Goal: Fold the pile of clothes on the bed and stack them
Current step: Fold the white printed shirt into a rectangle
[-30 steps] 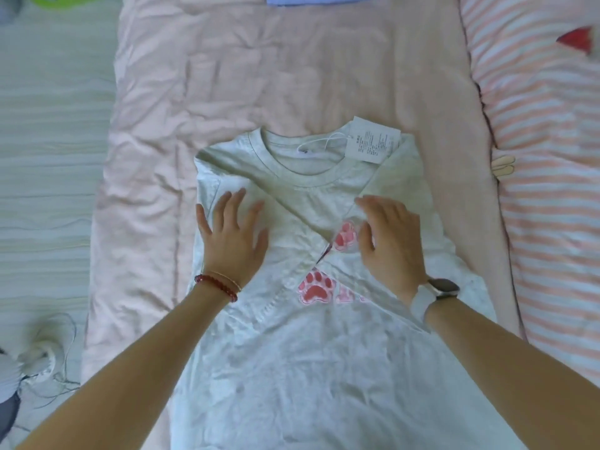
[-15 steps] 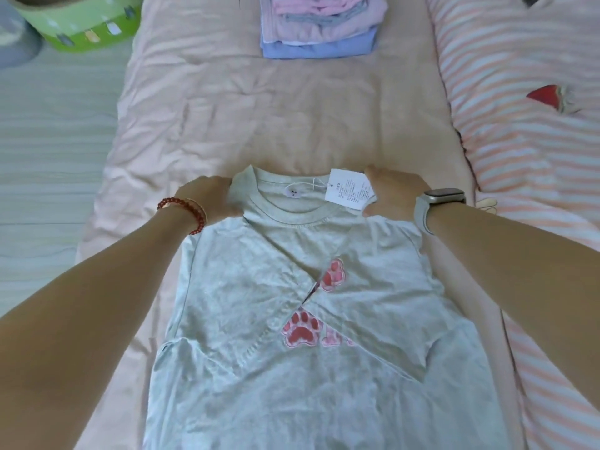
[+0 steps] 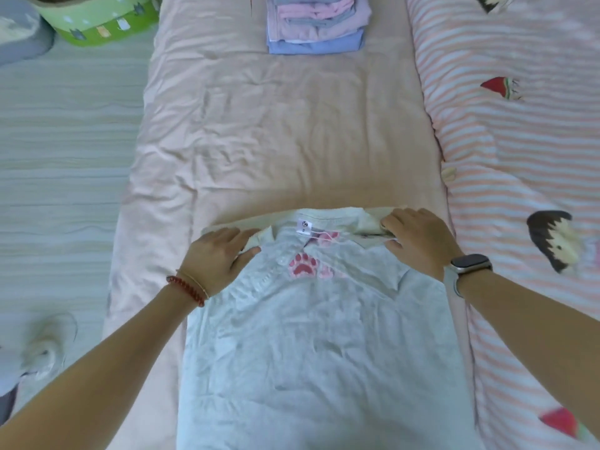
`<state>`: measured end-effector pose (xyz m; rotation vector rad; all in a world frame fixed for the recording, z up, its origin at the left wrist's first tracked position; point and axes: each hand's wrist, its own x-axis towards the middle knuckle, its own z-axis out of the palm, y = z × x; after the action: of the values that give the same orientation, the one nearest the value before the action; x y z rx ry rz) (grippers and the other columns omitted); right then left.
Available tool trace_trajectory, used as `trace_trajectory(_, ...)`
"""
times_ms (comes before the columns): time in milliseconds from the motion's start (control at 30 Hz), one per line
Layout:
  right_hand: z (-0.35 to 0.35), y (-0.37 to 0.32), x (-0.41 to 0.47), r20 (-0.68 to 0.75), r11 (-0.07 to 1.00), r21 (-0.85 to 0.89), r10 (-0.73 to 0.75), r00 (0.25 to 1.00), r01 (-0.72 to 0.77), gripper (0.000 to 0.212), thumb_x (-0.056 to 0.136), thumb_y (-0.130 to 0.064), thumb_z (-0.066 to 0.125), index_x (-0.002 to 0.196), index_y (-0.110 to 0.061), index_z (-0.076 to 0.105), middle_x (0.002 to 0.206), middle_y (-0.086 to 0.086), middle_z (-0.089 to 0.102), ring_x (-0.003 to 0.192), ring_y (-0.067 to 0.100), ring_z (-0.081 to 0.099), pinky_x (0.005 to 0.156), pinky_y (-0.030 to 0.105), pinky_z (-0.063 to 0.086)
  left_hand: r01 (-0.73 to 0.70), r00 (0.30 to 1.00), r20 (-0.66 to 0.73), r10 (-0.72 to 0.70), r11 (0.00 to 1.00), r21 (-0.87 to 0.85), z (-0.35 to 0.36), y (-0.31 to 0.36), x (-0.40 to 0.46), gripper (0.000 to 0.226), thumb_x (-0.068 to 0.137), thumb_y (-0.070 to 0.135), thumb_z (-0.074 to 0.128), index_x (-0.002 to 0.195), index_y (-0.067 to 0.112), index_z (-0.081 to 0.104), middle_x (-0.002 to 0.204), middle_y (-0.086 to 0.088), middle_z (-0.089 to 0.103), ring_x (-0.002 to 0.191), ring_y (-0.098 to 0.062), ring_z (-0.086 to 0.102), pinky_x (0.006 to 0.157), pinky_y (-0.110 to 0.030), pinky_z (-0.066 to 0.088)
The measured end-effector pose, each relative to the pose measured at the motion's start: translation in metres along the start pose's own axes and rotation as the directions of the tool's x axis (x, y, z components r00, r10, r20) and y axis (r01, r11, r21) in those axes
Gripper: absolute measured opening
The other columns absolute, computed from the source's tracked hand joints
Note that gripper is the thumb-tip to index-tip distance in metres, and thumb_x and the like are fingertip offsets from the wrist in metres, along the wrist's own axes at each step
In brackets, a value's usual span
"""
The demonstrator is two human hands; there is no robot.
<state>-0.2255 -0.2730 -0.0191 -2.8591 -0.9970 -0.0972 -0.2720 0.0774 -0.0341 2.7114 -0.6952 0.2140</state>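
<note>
A pale grey T-shirt (image 3: 318, 345) with pink paw prints lies on the pink bed sheet (image 3: 285, 141), its sleeves folded across the front. Its collar end is turned over toward me, so the neck label shows at the fold. My left hand (image 3: 219, 259) grips the folded edge at the left shoulder, thumb under and fingers over the cloth. My right hand (image 3: 418, 243) grips the folded edge at the right shoulder the same way. A stack of folded clothes (image 3: 316, 24) in pink, lilac and blue sits at the far end of the bed.
A striped pink quilt (image 3: 526, 164) with cartoon prints covers the right side of the bed. To the left is pale wood floor with a green basket (image 3: 97, 24) at the far corner and a white shoe (image 3: 45, 349) near me.
Both hands went from pressing flat on the folded sleeves to the shoulders, took hold there, and have pulled the collar end over toward me, hiding the hang tag.
</note>
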Motion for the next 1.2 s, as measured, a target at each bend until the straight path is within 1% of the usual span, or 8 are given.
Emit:
trace_trajectory(367, 0.013, -0.100, -0.173, 0.307, 0.986, 0.056, 0.130, 0.943, -0.154, 0.064, 0.031, 0.004, 0.074, 0.081, -0.017, 0.041, 0.077, 0.006, 0.055, 0.077, 0.024, 0.043, 0.052, 0.030, 0.037, 0.013, 0.925, 0.380, 0.009, 0.998, -0.056, 0.011, 0.087, -0.181, 0.046, 0.080, 0.026, 0.044, 0.126, 0.031, 0.043, 0.074, 0.003, 0.050, 0.069, -0.012, 0.044, 0.057, -0.023, 0.041)
trace_trajectory(433, 0.019, -0.114, -0.189, 0.493, 0.991, 0.007, 0.112, 0.863, -0.132, 0.059, 0.039, -0.011, 0.082, 0.090, -0.019, 0.054, 0.091, 0.005, 0.057, 0.091, 0.025, 0.048, 0.058, 0.033, 0.042, 0.066, 0.759, 0.646, -0.083, 0.997, 0.050, 0.010, 0.099, -0.191, 0.053, 0.085, 0.034, 0.046, 0.137, 0.036, 0.033, 0.103, -0.001, 0.056, 0.097, -0.020, 0.057, 0.067, -0.032, 0.051)
trace_trajectory(533, 0.019, -0.121, -0.197, 0.708, 0.991, -0.027, 0.113, 0.697, -0.132, 0.048, 0.066, -0.035, 0.070, 0.110, -0.020, 0.059, 0.113, 0.003, 0.053, 0.110, 0.026, 0.053, 0.077, 0.039, 0.041, 0.144, 0.404, 0.893, -0.200, 0.978, 0.153, 0.007, 0.106, -0.184, 0.043, 0.095, 0.048, 0.033, 0.137, 0.036, 0.040, 0.140, 0.004, 0.036, 0.134, -0.018, 0.029, 0.099, -0.033, 0.037)
trace_trajectory(633, 0.017, -0.122, -0.185, 0.455, 0.993, 0.016, 0.096, 0.885, -0.116, 0.018, 0.074, -0.030, 0.054, 0.073, -0.016, 0.066, 0.078, 0.001, 0.060, 0.073, 0.025, 0.061, 0.068, 0.036, 0.039, 0.188, 0.680, 0.716, -0.155, 0.982, 0.034, 0.005, 0.106, -0.160, 0.052, 0.092, 0.043, 0.025, 0.093, 0.019, 0.071, 0.105, -0.001, 0.063, 0.103, -0.022, 0.057, 0.081, -0.031, 0.046)
trace_trajectory(733, 0.020, -0.129, -0.147, 0.256, 0.986, 0.035, 0.151, 0.955, -0.166, 0.035, 0.085, -0.026, 0.037, 0.096, -0.012, 0.067, 0.100, 0.010, 0.064, 0.094, 0.031, 0.062, 0.085, 0.043, 0.037, 0.141, 0.914, 0.373, -0.160, 0.987, 0.078, 0.020, 0.105, -0.134, 0.037, 0.085, 0.031, 0.038, 0.095, 0.013, 0.069, 0.106, -0.009, 0.066, 0.100, -0.029, 0.060, 0.078, -0.044, 0.053)
trace_trajectory(867, 0.041, -0.147, -0.086, 0.263, 0.975, 0.025, 0.206, 0.942, -0.220, 0.050, 0.092, -0.032, 0.029, 0.136, -0.016, 0.044, 0.145, 0.011, 0.040, 0.134, 0.029, 0.037, 0.105, 0.062, 0.021, 0.218, 0.907, 0.329, -0.264, 0.961, 0.170, 0.051, 0.125, -0.082, 0.053, 0.091, 0.040, 0.034, 0.139, 0.021, 0.038, 0.146, -0.012, 0.038, 0.135, -0.034, 0.032, 0.105, -0.060, 0.025)
trace_trajectory(1100, 0.098, -0.095, -0.065, 0.402, 0.948, -0.087, 0.316, 0.859, -0.308, 0.055, 0.093, -0.044, 0.010, 0.147, -0.032, 0.013, 0.156, 0.002, 0.016, 0.144, 0.026, 0.014, 0.111, 0.054, -0.006, 0.354, 0.815, 0.373, -0.443, 0.891, 0.285, 0.100, 0.065, -0.078, 0.055, 0.093, 0.050, 0.013, 0.145, 0.031, 0.008, 0.154, -0.004, 0.005, 0.142, -0.030, 0.004, 0.111, -0.058, -0.001)
trace_trajectory(1200, 0.100, -0.060, -0.077, 0.395, 0.915, -0.093, 0.395, 0.829, -0.392, 0.058, 0.092, -0.046, 0.006, 0.147, -0.030, 0.014, 0.156, 0.004, 0.012, 0.144, 0.027, 0.007, 0.113, 0.045, -0.008, 0.379, 0.805, 0.371, -0.463, 0.883, 0.278, 0.090, 0.029, -0.089, 0.060, 0.095, 0.052, 0.011, 0.146, 0.021, 0.019, 0.152, -0.013, 0.022, 0.140, -0.037, 0.019, 0.112, -0.050, 0.012)
